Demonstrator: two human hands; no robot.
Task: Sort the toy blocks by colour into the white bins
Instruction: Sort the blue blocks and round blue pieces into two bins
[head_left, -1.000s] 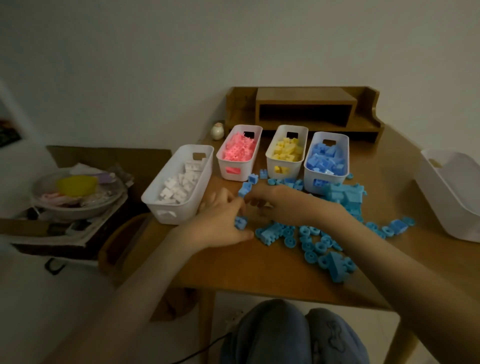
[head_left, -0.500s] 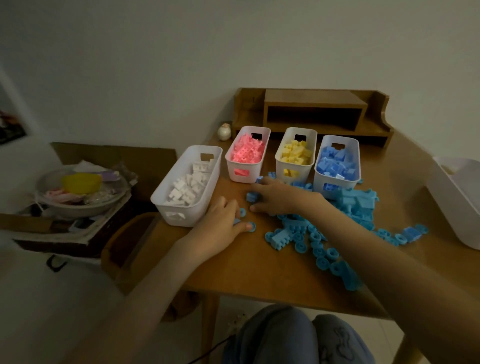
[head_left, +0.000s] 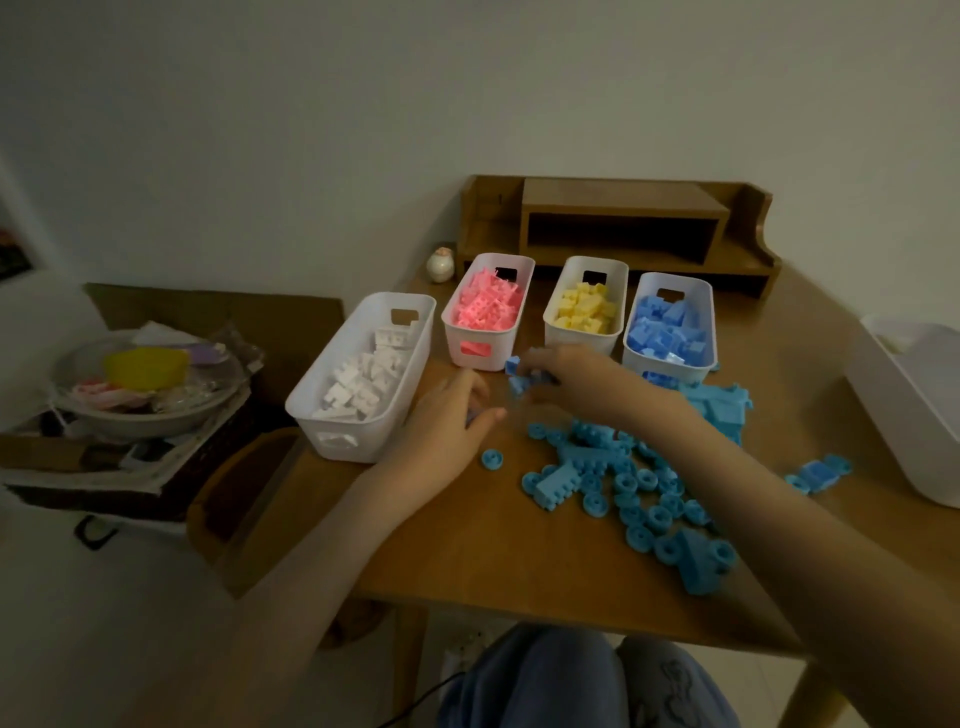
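Note:
Four white bins stand in a row: one with white blocks (head_left: 363, 374), one with pink (head_left: 488, 312), one with yellow (head_left: 584, 306), one with blue (head_left: 670, 332). A loose pile of blue blocks and wheels (head_left: 623, 478) covers the desk to the right of centre. In front of the pink and yellow bins, my right hand (head_left: 571, 376) grips a few small blue blocks (head_left: 517, 374) at its fingertips. Beside the white-block bin, my left hand (head_left: 449, 421) is curled over the desk, its thumb and fingers pinching a small blue piece that is mostly hidden. One blue wheel (head_left: 491, 460) lies just below it.
A wooden shelf unit (head_left: 618, 228) stands behind the bins, with a small round ornament (head_left: 440, 264) at its left. A large white tub (head_left: 914, 405) sits at the desk's right edge. Left of the desk is a box with a bowl of clutter (head_left: 140, 384).
My right hand has moved left and forward toward the pink and yellow bins, taking up blue blocks. My left hand shifted slightly forward, leaving one wheel on the desk.

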